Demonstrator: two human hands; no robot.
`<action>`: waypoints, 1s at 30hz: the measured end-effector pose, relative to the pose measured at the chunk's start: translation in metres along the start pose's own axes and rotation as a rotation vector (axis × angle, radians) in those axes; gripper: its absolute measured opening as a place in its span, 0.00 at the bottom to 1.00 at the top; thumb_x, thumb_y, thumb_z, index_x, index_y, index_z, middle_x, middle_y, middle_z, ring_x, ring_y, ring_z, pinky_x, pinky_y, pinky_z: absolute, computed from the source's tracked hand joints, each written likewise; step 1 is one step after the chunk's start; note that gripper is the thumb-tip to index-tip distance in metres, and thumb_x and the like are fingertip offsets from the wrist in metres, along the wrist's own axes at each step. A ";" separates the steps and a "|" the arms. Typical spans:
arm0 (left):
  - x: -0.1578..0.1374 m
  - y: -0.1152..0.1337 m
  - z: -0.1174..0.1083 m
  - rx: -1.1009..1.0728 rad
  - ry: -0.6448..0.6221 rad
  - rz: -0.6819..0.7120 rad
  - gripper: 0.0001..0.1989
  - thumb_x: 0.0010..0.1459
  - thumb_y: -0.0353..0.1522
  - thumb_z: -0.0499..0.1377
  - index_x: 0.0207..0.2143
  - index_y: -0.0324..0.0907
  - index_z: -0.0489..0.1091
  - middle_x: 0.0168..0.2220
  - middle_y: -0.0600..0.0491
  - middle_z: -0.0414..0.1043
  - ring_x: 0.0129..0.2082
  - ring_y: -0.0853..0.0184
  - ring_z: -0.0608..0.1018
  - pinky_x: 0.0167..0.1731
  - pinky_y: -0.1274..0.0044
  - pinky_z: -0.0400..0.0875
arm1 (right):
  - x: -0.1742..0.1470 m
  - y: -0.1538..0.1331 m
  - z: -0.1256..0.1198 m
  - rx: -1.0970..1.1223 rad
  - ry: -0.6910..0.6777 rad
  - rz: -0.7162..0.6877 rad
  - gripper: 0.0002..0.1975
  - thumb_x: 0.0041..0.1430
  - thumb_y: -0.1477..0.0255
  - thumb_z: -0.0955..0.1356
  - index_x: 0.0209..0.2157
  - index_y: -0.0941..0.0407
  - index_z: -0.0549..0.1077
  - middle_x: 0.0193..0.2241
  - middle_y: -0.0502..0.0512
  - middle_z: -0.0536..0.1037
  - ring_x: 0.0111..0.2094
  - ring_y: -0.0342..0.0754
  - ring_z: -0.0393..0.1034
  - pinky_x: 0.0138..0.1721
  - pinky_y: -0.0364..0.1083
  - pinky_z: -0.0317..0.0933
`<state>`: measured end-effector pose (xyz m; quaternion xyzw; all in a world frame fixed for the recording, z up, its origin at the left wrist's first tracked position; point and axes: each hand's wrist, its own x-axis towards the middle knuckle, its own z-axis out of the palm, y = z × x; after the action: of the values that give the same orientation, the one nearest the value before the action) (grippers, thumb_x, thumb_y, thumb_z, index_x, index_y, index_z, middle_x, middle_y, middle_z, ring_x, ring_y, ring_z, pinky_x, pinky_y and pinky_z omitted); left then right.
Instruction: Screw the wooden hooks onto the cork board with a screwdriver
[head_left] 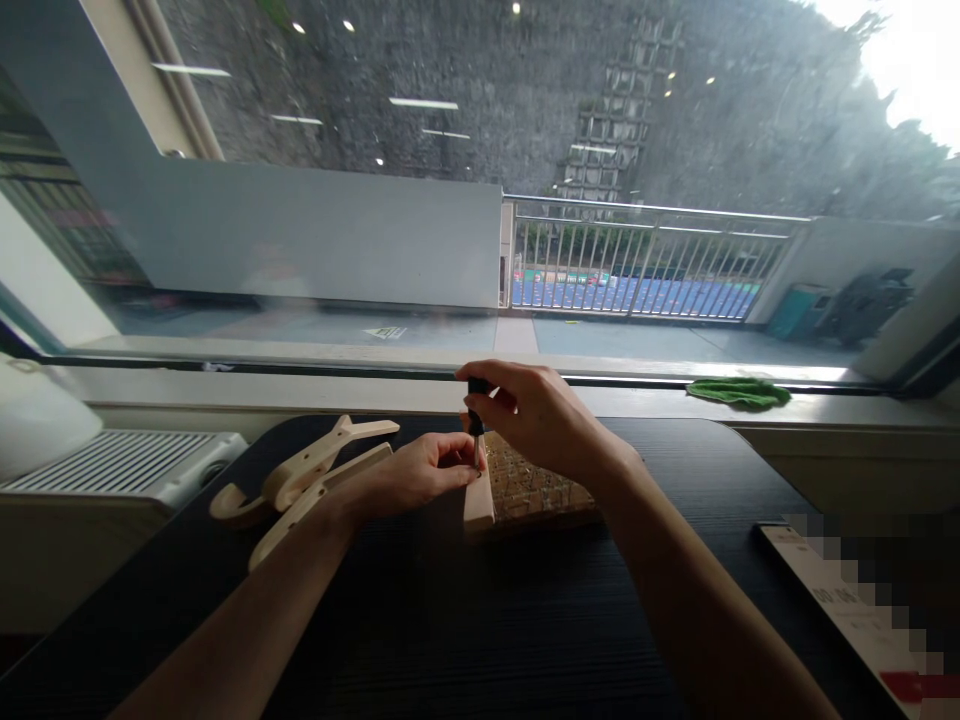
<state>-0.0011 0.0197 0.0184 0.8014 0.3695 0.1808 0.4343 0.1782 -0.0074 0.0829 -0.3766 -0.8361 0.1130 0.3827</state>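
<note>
Table [420, 630]: dark top, below a window [322, 240].
Screwdriver [476, 424]: upright, handle pinched in the right hand [541, 412], tip at the wooden bar [480, 508] under the grip.
Left hand [412, 472]: fingertips about the tip; cannot tell if pinching.
Left of grip: wooden pieces [301, 480].
Beyond, right: green cloth [739, 393].

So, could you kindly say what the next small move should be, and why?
Probably a slight turn of the screwdriver: the right hand grips it upright, tip down at the wooden strip, with the left hand close beside the tip.
</note>
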 end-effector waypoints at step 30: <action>0.000 0.000 0.000 -0.010 -0.007 -0.008 0.11 0.54 0.39 0.53 0.33 0.41 0.67 0.31 0.55 0.68 0.33 0.67 0.69 0.35 0.77 0.63 | 0.001 0.001 0.003 -0.005 0.086 -0.036 0.11 0.58 0.71 0.62 0.40 0.58 0.72 0.30 0.51 0.73 0.29 0.40 0.63 0.31 0.40 0.55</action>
<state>-0.0013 0.0199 0.0182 0.7985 0.3701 0.1782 0.4400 0.1763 -0.0052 0.0811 -0.3671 -0.8256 0.0879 0.4194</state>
